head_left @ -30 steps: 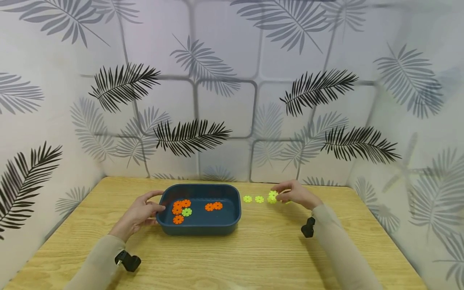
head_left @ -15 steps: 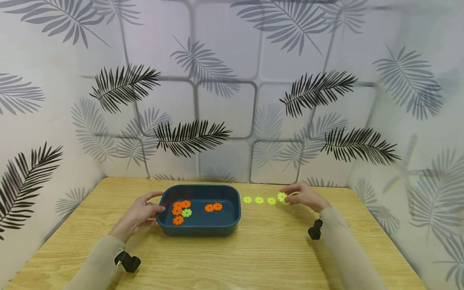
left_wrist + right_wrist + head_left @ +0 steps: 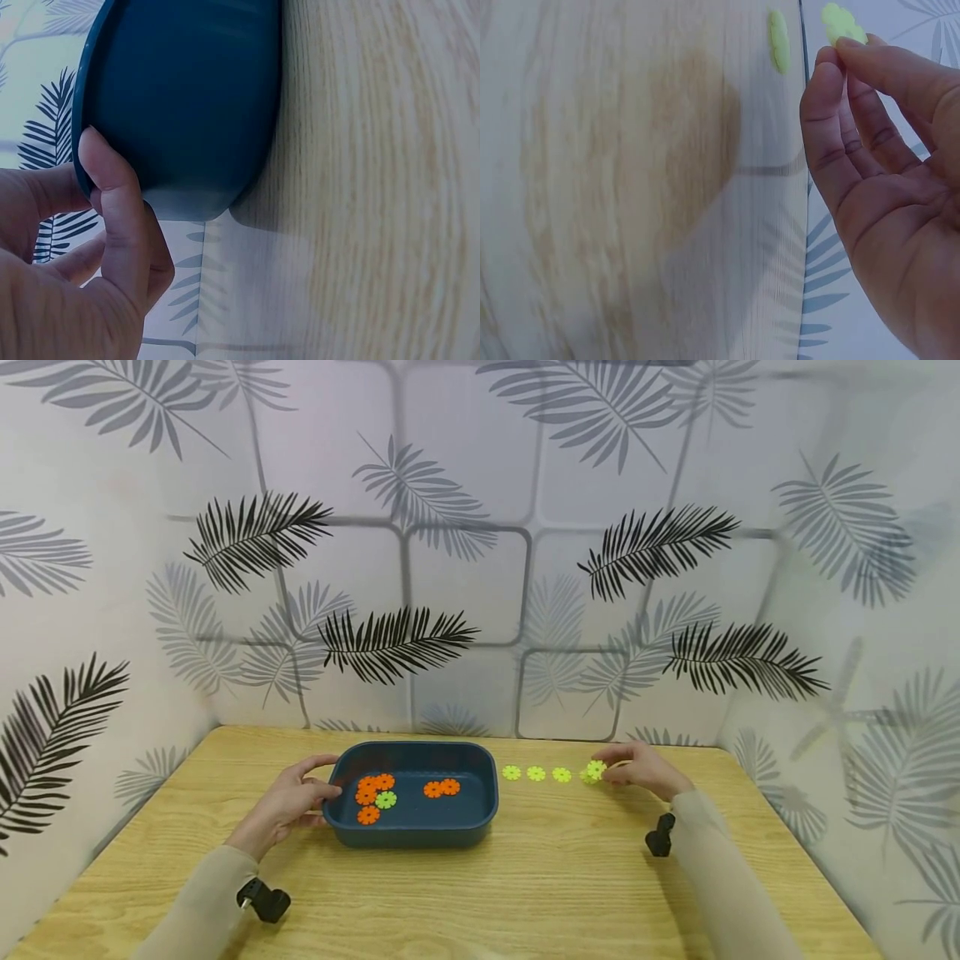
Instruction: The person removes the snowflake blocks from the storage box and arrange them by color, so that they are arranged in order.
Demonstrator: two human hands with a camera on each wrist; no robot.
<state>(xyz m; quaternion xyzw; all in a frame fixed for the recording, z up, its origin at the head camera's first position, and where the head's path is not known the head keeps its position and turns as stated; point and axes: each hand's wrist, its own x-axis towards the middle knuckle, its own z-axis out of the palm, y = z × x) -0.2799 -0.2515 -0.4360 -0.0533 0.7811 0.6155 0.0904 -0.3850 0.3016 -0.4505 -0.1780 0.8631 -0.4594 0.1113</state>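
My left hand [image 3: 288, 797] grips the left rim of a dark blue rectangular tub [image 3: 420, 837], thumb and fingers on either side of its edge in the left wrist view. Inside lie several orange notched discs [image 3: 368, 815] and one yellow-green notched disc [image 3: 386, 800]. Between thumb and fingertips, my right hand [image 3: 641, 768] pinches another yellow-green disc [image 3: 842, 25], slightly above the table. Just under and left of it, partly covered, a matching disc [image 3: 779, 41] lies on the wood. Three more, with the nearest to the tub being a disc [image 3: 512, 772], run in a row towards the tub's right side.
The wooden table [image 3: 525, 893] reaches back to a wall [image 3: 465, 568] printed with leaves. Each sleeve carries a small black wrist camera, the left camera [image 3: 264, 900] and the right camera [image 3: 660, 836].
My right hand has moved to the right along the row with the pinched disc, uncovering the third disc from the tub. My left hand and the tub have stayed in place.
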